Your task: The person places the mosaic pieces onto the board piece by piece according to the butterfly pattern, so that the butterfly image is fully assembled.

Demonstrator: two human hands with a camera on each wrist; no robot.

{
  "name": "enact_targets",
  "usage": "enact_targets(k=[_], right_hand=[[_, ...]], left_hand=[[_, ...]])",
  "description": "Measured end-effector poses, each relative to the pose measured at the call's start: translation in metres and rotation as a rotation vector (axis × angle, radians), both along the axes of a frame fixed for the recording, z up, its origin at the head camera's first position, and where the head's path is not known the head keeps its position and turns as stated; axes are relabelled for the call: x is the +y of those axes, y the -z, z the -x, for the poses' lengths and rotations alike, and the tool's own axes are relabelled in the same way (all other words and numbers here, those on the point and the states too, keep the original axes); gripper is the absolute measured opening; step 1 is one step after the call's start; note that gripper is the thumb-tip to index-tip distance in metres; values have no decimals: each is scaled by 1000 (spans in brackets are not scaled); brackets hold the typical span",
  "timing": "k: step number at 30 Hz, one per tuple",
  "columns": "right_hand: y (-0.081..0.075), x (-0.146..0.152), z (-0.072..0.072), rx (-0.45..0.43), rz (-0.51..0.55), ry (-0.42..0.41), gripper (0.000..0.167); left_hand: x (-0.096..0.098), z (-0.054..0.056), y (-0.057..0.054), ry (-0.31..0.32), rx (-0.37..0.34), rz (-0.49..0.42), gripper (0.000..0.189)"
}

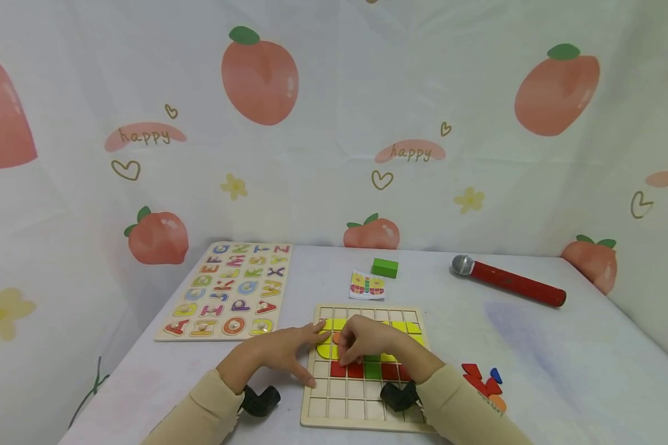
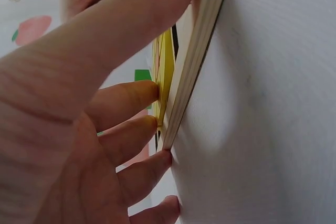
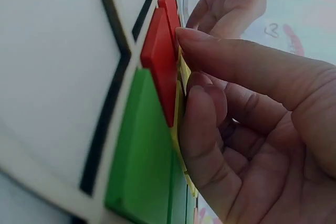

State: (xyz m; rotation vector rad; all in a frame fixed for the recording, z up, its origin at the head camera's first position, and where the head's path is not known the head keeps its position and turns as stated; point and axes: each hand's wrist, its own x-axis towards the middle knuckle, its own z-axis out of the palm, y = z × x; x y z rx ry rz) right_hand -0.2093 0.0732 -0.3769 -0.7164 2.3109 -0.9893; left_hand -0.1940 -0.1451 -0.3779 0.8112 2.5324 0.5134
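Note:
A wooden grid board (image 1: 346, 409) holds flat coloured tiles: yellow ones in the upper rows and a row of red tiles with a green tile (image 1: 373, 371) between them. My left hand (image 1: 284, 349) rests spread over the board's left edge. Its thumb lies on the wooden rim, and two fingertips touch a yellow tile (image 2: 167, 59). Bent over the left end of the red row is my right hand (image 1: 373, 339). Its thumb touches a red tile (image 3: 157, 45) in the right wrist view. Whether the fingers pinch that tile is hidden.
An alphabet board (image 1: 217, 338) lies at the left. Behind the grid are a butterfly picture card (image 1: 367, 287) and a green block (image 1: 385, 267). A red microphone (image 1: 512, 283) lies back right. Loose red pieces (image 1: 494, 386), a blue piece (image 1: 496, 375) and an orange piece (image 1: 498, 403) sit beside the right forearm.

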Motion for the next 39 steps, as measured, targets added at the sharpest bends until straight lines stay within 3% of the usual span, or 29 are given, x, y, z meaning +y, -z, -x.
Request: enact_targets(k=[7, 13, 21, 29, 39], right_hand=[[-2, 4, -2, -22, 13, -22, 7], [-13, 27, -5, 7, 53, -22, 5], [-22, 69, -14, -8, 77, 58, 14], [-31, 103, -25, 3, 43, 149, 19], [-16, 147, -47, -39, 36, 291, 26]], left_hand=[[0, 0, 2, -13, 0, 11, 87], [0, -1, 2, -16, -4, 6, 86], [2, 0, 3, -49, -43, 18, 87], [0, 0, 2, -43, -27, 3, 88], [2, 1, 0, -44, -31, -6, 87]])
